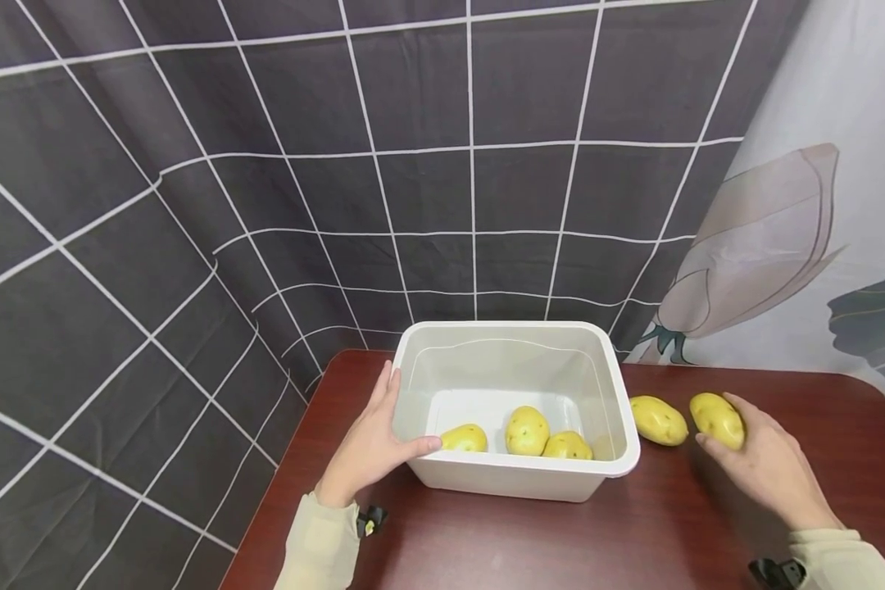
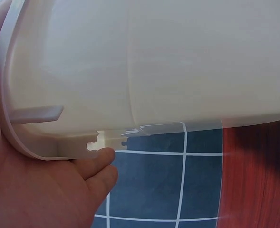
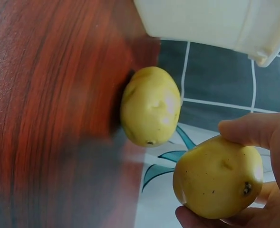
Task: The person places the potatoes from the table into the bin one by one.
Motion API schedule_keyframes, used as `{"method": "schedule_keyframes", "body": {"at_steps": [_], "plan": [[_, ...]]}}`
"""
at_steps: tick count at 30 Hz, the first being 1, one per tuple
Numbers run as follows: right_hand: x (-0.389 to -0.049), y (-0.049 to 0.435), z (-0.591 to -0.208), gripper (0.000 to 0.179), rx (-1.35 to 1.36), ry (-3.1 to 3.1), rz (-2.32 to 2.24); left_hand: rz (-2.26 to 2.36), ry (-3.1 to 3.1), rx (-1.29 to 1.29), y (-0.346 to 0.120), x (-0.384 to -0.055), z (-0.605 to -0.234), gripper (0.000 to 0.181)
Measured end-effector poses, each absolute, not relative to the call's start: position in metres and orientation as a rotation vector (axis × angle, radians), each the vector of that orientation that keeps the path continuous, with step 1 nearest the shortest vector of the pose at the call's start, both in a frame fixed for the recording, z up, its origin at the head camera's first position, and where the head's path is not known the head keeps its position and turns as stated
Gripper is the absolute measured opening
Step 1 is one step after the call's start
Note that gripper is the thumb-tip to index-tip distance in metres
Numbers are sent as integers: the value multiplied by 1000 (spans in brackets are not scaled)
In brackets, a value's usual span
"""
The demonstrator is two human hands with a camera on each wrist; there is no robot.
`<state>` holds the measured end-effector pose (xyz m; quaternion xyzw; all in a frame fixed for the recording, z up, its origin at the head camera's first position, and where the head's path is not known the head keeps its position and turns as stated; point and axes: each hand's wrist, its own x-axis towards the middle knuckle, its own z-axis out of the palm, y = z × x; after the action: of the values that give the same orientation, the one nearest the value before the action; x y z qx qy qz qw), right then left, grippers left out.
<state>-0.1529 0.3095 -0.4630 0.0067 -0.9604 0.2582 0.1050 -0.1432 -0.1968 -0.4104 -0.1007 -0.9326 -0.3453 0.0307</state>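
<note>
In the head view, a white plastic tub (image 1: pixel 516 477) stands on the table with three yellow potatoes inside, one of them a round potato (image 1: pixel 527 430) near the middle. My left hand (image 1: pixel 374 447) holds the tub's near left corner, thumb over the front rim and fingers along the left side. The left wrist view shows the fingers (image 2: pixel 101 173) against the outside, below the rim. On the right, my right hand (image 1: pixel 770 463) grips another potato (image 3: pixel 218 178) between thumb and fingers. A loose potato (image 1: pixel 659 420) lies on the table between that hand and the tub.
The reddish-brown wooden table (image 1: pixel 501 541) has rounded far corners. Behind it and along the left hangs a dark grey cloth (image 1: pixel 428 188) with a white grid. A pale curtain (image 1: pixel 819 98) with a printed flower hangs at the back right.
</note>
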Motion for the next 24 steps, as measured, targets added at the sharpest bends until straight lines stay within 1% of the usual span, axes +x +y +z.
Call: {"method": "schedule_keyframes", "body": {"at_steps": [10, 24], "plan": [[-145, 305, -459, 79, 3, -2780, 768, -1082, -2867, -309, -197, -144, -412, 126], [-140, 297, -452, 78, 0, -2710, 742, -1095, -2860, -319, -198, -145, -413, 124]]}}
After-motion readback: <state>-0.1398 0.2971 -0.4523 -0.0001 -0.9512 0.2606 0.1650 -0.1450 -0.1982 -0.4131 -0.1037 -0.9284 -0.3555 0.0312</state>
